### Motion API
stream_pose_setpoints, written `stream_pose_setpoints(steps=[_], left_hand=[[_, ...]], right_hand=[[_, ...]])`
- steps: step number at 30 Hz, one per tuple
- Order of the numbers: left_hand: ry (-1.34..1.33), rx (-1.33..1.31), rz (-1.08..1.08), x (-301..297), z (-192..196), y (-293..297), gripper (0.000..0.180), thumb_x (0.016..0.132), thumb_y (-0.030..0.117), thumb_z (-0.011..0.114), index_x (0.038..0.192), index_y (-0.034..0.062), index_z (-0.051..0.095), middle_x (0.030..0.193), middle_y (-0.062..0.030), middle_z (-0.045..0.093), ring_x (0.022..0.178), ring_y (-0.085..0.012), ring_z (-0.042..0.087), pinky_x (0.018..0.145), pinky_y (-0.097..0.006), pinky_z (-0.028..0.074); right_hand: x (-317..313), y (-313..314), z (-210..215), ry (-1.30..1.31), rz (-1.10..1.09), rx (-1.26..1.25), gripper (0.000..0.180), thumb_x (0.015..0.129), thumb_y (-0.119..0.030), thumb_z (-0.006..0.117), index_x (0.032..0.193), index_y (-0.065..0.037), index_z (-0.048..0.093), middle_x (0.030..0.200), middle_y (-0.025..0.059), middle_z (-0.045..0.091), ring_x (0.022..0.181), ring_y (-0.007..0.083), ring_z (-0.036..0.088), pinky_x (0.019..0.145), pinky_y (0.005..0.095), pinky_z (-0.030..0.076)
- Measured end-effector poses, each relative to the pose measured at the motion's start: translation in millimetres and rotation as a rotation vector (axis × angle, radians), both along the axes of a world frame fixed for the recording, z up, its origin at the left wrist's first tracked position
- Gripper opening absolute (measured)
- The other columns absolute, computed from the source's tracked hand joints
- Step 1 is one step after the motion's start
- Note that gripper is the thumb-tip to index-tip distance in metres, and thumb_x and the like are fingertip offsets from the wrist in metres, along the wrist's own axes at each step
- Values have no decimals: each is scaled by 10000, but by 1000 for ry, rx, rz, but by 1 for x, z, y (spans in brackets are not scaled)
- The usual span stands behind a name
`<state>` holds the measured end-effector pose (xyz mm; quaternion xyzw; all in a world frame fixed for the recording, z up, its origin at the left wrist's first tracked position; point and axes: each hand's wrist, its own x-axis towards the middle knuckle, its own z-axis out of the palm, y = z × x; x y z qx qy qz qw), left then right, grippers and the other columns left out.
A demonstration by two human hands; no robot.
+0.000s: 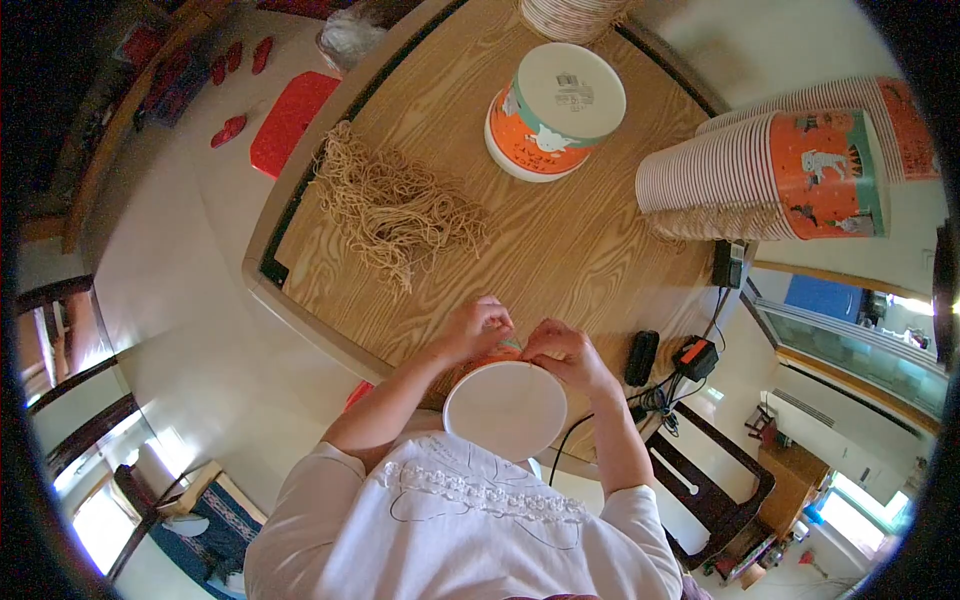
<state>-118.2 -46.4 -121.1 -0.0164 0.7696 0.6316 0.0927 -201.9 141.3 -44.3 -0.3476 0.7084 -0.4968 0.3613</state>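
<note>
A paper bucket (505, 412) with an orange and green printed side lies against my front at the table edge, its round white end facing me. My left hand (478, 329) is closed at the bucket's far side, fingers curled and pinched together. Beside it, my right hand (563, 352) has its fingers pressed together by the bucket's upper right rim. What either pinch holds is too small to make out. Beyond my hands lies a loose heap of tan twine (395, 205) on the wood-grain table (560, 265).
An upside-down printed bucket (545, 125) stands at the far middle. Nested bucket stacks (760, 180) lie at the right, tan strings hanging along one. Black adapters with cables (695, 355) and a black case (642, 358) sit near the right edge. A red stool (292, 122) stands left of the table.
</note>
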Motion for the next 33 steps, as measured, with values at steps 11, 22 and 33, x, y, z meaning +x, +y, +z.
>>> stream_pose_setpoints(steps=[11, 22, 33], left_hand=[[28, -94, 3, 2, -3, 2, 118, 713, 184, 649, 739, 71, 625, 761, -94, 553, 715, -225, 555, 642, -335, 454], [-77, 17, -107, -2, 13, -2, 195, 801, 253, 611, 855, 67, 629, 890, -69, 599, 869, -227, 570, 793, -333, 439], [69, 284, -396, -17, 57, -8, 173, 767, 100, 636, 931, 45, 632, 966, -79, 609, 913, -220, 581, 804, -318, 455]], right_hand=[[-1, -4, 10, -121, -92, 71, 121, 707, 18, 633, 808, -41, 662, 765, 74, 607, 770, 202, 572, 680, 312, 460], [2, 4, 15, -127, 9, 98, 149, 732, -36, 647, 881, -31, 642, 838, 77, 607, 830, 195, 571, 726, 297, 455], [29, 5, 50, 272, -96, 106, 214, 662, -37, 723, 828, -43, 588, 784, 76, 586, 732, 226, 587, 627, 304, 477]])
